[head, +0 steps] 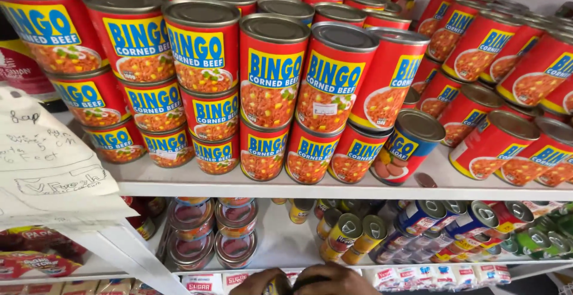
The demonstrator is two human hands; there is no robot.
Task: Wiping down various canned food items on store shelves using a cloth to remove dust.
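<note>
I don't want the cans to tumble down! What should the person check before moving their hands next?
1. Left hand and right hand gripping the small can firmly: cannot tell, the frame's edge cuts them off.
2. Red cans stacked steady on the top shelf: ok.
3. Blue can standing straight: not ok, it seems to lean.
4. Bare room on the middle shelf: ok.
5. Paper note out of the way: ok, it is off to the left.
</note>
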